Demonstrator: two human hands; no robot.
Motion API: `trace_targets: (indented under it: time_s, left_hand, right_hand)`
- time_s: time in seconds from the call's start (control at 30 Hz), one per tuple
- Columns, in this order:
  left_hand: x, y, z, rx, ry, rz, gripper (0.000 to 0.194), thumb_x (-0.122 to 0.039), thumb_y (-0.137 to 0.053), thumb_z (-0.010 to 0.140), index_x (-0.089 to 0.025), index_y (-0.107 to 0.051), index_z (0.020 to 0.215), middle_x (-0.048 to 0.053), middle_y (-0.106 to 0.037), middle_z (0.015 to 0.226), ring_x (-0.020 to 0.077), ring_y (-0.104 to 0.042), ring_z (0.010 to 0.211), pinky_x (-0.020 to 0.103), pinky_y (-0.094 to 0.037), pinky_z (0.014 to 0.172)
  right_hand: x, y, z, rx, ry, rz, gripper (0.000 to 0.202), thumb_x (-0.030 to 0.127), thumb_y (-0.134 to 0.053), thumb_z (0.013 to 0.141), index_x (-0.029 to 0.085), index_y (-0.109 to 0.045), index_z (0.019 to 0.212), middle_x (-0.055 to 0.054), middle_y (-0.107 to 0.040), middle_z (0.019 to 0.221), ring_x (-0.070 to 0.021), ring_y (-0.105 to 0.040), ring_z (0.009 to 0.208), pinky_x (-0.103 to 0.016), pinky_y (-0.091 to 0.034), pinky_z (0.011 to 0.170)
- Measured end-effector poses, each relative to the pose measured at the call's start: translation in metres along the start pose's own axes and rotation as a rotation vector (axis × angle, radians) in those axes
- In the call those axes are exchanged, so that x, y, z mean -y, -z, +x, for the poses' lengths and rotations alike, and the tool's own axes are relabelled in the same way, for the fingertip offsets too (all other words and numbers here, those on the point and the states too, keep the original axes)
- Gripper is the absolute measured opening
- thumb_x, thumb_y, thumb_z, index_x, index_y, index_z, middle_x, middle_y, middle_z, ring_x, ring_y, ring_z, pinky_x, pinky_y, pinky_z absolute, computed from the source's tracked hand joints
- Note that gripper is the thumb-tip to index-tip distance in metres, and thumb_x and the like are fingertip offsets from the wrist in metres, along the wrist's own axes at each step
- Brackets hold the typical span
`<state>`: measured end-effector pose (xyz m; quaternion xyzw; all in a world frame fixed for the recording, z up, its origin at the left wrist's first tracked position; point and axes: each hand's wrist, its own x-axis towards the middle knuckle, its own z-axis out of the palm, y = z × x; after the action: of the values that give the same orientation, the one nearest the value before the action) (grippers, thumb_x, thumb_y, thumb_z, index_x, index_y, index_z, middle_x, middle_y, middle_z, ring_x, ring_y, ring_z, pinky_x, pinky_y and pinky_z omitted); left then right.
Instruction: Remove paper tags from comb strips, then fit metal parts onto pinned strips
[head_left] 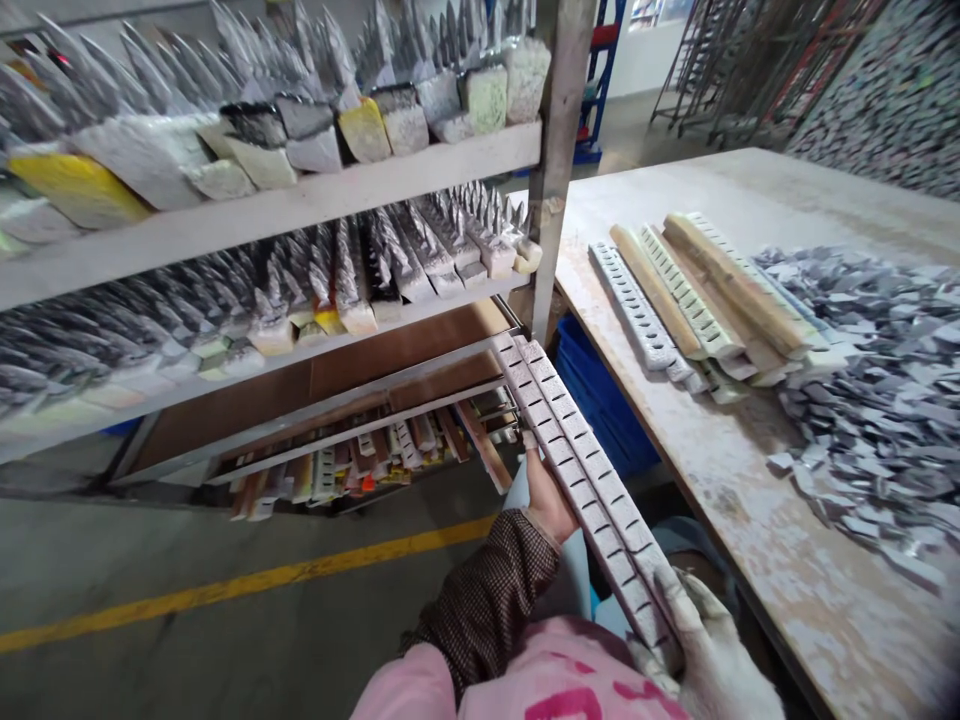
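Two long, grey-white foam strips [585,470] with a row of dark slits lie side by side, slanting across in front of my body. My left hand [551,495], bare with a brown checked sleeve, is closed around their left edge near the middle from below. At the near end my right hand [709,635], in a whitish glove, grips the strips with the thumb on top. No pieces stand in the slits of these strips. The undersides of the strips and some of my fingers are hidden.
A rack [337,185] on the left carries foam strips full of upright pointed silver pieces. The table [720,480] on the right bears several slotted strips [697,290] and a heap of loose grey pieces [885,400]. A blue crate [600,400] sits between rack and table.
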<state>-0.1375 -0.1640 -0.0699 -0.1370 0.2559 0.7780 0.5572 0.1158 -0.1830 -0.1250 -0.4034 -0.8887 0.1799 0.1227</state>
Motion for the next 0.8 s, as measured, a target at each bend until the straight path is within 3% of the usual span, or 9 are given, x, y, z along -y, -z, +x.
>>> trace_targets:
  time_s: [0.2, 0.33, 0.43, 0.57, 0.7, 0.8]
  left_hand:
    - [-0.003, -0.01, 0.008, 0.036, 0.034, 0.039, 0.085, -0.086, -0.04, 0.086, -0.01, -0.072, 0.108, 0.018, -0.075, 0.099, 0.0368, -0.07, 0.106, 0.051, -0.051, 0.1]
    - [-0.001, -0.027, 0.016, 0.132, 0.027, 0.128, 0.085, -0.083, -0.031, 0.092, -0.011, -0.07, 0.114, 0.02, -0.074, 0.11, 0.0369, -0.067, 0.111, 0.049, -0.05, 0.1]
    - [0.003, -0.029, 0.022, 0.152, 0.003, 0.179, 0.076, -0.077, -0.03, 0.096, -0.015, -0.068, 0.116, 0.016, -0.073, 0.111, 0.0329, -0.067, 0.108, 0.046, -0.051, 0.098]
    - [0.004, -0.007, 0.033, 0.093, 0.016, 0.191, 0.063, -0.069, -0.037, 0.099, -0.015, -0.063, 0.117, 0.016, -0.07, 0.111, 0.0256, -0.07, 0.093, 0.04, -0.054, 0.087]
    - [0.004, 0.025, 0.041, -0.109, 0.039, 0.269, 0.047, -0.054, -0.04, 0.104, -0.013, -0.062, 0.113, 0.014, -0.071, 0.103, 0.0199, -0.07, 0.079, 0.033, -0.055, 0.075]
    - [0.002, 0.047, 0.043, -0.255, 0.007, 0.336, 0.033, -0.04, -0.049, 0.104, -0.011, -0.064, 0.105, 0.013, -0.073, 0.094, 0.0161, -0.069, 0.069, 0.028, -0.054, 0.067]
  right_hand:
    - [-0.001, 0.003, 0.006, -0.086, 0.051, 0.081, 0.068, 0.043, -0.055, 0.09, 0.03, -0.038, 0.155, -0.015, -0.049, 0.15, -0.036, -0.063, 0.126, -0.042, -0.062, 0.078]
    - [-0.002, 0.009, 0.017, -0.164, -0.006, 0.205, 0.071, 0.045, -0.061, 0.086, 0.027, -0.042, 0.152, -0.015, -0.046, 0.152, -0.036, -0.058, 0.132, -0.046, -0.057, 0.099]
    - [-0.006, 0.021, 0.029, -0.218, -0.054, 0.253, 0.071, 0.047, -0.064, 0.084, 0.026, -0.046, 0.149, -0.014, -0.049, 0.15, -0.0363, -0.056, 0.134, -0.048, -0.052, 0.108]
    - [-0.015, 0.046, 0.048, -0.269, -0.123, 0.217, 0.072, 0.046, -0.067, 0.081, 0.026, -0.046, 0.148, -0.013, -0.056, 0.144, -0.0363, -0.058, 0.132, -0.05, -0.051, 0.11]
    - [-0.026, 0.076, 0.072, -0.361, -0.136, 0.211, 0.073, 0.05, -0.067, 0.081, 0.023, -0.047, 0.146, -0.014, -0.058, 0.141, -0.0366, -0.058, 0.132, -0.051, -0.048, 0.113]
    - [-0.037, 0.105, 0.1, -0.415, -0.202, 0.229, 0.075, 0.056, -0.068, 0.079, 0.023, -0.052, 0.144, -0.013, -0.062, 0.135, -0.0369, -0.061, 0.126, -0.049, -0.053, 0.106]
